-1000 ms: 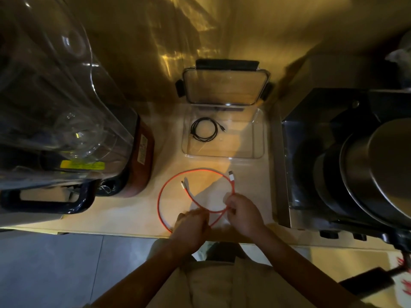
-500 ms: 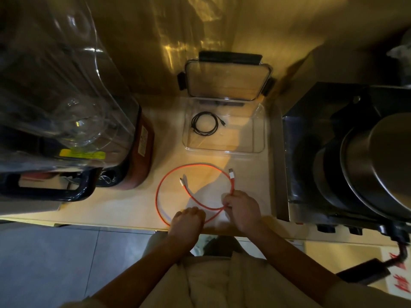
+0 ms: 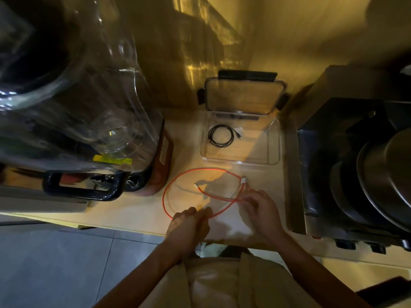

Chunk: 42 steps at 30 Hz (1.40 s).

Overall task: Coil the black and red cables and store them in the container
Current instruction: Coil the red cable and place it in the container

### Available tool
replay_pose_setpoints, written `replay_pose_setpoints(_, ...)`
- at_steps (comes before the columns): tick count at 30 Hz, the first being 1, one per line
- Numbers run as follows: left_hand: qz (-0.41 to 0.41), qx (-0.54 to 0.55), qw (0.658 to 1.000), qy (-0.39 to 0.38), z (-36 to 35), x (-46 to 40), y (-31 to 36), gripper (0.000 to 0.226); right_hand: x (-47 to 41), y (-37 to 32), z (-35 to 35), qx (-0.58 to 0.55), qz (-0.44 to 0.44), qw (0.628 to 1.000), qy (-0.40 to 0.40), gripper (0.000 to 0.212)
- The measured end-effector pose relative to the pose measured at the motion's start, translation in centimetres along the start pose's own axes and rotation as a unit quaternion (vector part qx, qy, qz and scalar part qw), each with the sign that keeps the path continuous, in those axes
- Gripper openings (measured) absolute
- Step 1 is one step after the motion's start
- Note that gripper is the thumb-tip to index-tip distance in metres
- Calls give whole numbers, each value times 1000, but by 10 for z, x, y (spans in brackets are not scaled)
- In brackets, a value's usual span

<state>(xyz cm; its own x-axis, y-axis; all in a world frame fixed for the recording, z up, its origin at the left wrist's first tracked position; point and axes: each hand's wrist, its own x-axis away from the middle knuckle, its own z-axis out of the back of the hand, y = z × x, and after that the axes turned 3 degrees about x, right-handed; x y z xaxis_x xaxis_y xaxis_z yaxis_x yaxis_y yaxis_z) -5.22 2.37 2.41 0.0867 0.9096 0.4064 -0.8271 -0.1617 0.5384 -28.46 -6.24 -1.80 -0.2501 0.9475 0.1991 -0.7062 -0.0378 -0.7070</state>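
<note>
Both hands — left hand (image 3: 189, 223), right hand (image 3: 261, 210) — pinch red cable (image 3: 165, 196); grip pts hidden.

Right hand (image 3: 261, 211) shifted right, apparently drawing red cable (image 3: 169, 192) strands along; loop now stretched wider across counter (image 3: 138, 207).

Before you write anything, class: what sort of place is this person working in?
Probably a kitchen counter: a large blender stands at the left, stacked metal pots sit on a dark appliance at the right, and a clear container lies open on the worktop.
</note>
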Motion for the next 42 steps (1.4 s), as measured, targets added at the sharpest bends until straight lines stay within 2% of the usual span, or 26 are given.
replay_pose_setpoints(4,23,-52,998,22,13,7,-8,38,1,-2,8,-102,-50,993,37,9)
replay_pose_setpoints(8,23,-68,993,95,28,17,-11,37,3,-11,16,-165,-70,981,67,14)
replay_pose_setpoints(10,-5,-49,987,155,35,23,-16,39,5,-12,17,-170,-79,979,77,18)
replay_pose_setpoints(13,-50,38,973,221,50,31,-9,37,6,-8,17,-162,-101,979,75,21)
replay_pose_setpoints(20,-78,155,936,308,79,32,16,24,7,16,8,-53,-100,994,6,13)
replay_pose_setpoints(25,-62,192,922,331,83,27,22,21,7,13,5,-60,-96,993,-40,13)
replay_pose_setpoints(28,-57,201,920,332,87,25,24,21,1,-2,13,-125,-110,986,-26,11)
replay_pose_setpoints(33,-67,195,925,320,91,22,24,21,-16,-15,29,-118,-73,990,-5,14)
replay_pose_setpoints(38,-83,188,927,314,97,20,28,20,-15,-34,43,-109,-69,990,-59,18)
replay_pose_setpoints(40,-87,192,926,313,98,18,28,20,-10,-57,54,-168,-57,980,-88,19)
replay_pose_setpoints(42,-93,203,924,311,100,15,30,21,-6,-80,64,-249,-56,955,-150,30)
